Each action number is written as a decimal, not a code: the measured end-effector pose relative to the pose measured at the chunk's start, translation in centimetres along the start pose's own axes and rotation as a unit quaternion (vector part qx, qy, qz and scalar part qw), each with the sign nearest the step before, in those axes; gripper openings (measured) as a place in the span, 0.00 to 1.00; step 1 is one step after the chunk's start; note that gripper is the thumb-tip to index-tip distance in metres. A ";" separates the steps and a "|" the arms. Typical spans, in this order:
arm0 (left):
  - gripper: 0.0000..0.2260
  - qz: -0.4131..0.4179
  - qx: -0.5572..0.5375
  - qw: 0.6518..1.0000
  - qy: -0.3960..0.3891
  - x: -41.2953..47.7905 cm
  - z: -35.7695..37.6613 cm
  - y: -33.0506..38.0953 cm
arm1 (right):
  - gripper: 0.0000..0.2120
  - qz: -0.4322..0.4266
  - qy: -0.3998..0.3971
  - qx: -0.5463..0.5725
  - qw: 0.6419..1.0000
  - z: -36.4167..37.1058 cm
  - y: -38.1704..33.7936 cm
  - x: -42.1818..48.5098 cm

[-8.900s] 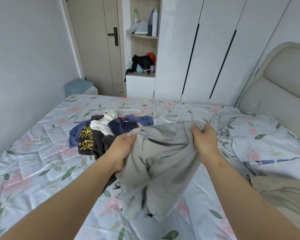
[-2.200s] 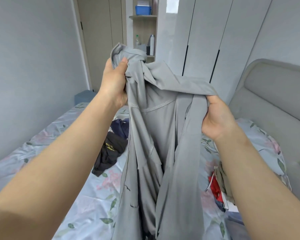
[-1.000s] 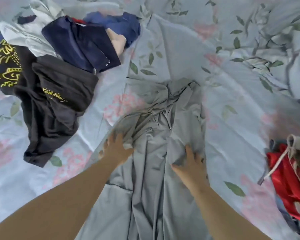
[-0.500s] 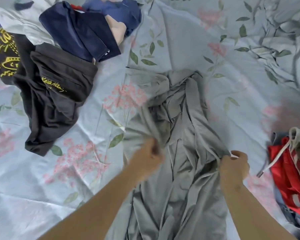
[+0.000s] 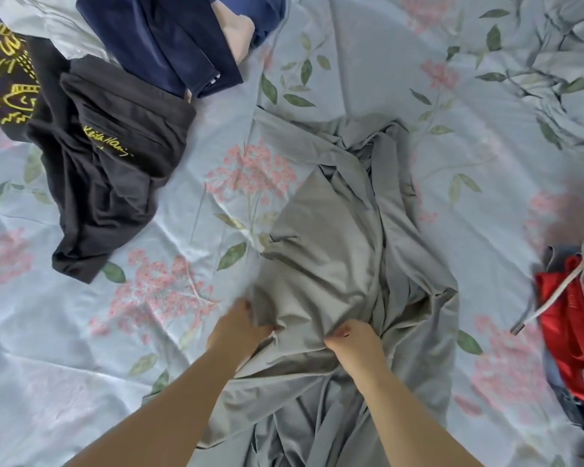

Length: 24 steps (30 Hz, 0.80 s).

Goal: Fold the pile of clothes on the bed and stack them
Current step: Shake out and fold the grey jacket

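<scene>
Flanking grey garment (image 5: 331,251) — black shirt (image 5: 115,170) left, red clothes (image 5: 573,318) right.

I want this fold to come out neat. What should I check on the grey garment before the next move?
1. Left hand grips the grey garment: ok.
2. Right hand grips it too: ok.
3. Garment lies flat: not ok, bunched and creased.
4. Garment lies apart from the dark clothes pile: ok.
5. Apart from the red garment: ok.
6. Which part the hands hold: cannot tell.
</scene>
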State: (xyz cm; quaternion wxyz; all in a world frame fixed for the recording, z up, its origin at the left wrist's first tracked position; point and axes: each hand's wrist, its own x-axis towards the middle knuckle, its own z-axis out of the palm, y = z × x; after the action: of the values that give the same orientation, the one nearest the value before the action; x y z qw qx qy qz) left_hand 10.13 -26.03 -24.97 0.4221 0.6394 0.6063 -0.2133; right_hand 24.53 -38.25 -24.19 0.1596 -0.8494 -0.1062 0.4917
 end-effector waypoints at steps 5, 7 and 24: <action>0.09 0.056 -0.059 0.997 0.006 0.1 -0.2 -0.8 | 0.26 0.019 0.107 0.072 0.992 1.4 0.3 -1.8; 0.12 0.079 -0.175 0.981 0.003 -0.5 -0.5 -0.4 | 0.35 -0.007 0.085 0.070 0.994 2.6 0.0 -2.6; 0.13 0.135 -0.090 0.965 0.204 -0.4 -5.3 -2.8 | 0.28 -0.031 0.118 0.027 0.992 1.0 1.5 -2.7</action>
State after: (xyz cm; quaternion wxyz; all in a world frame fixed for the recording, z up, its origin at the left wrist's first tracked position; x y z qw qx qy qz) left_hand 6.16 -22.23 -22.50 0.3702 0.7048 0.6041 0.0366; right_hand 22.39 -40.37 -23.00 0.2094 -0.8929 -0.0998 0.3859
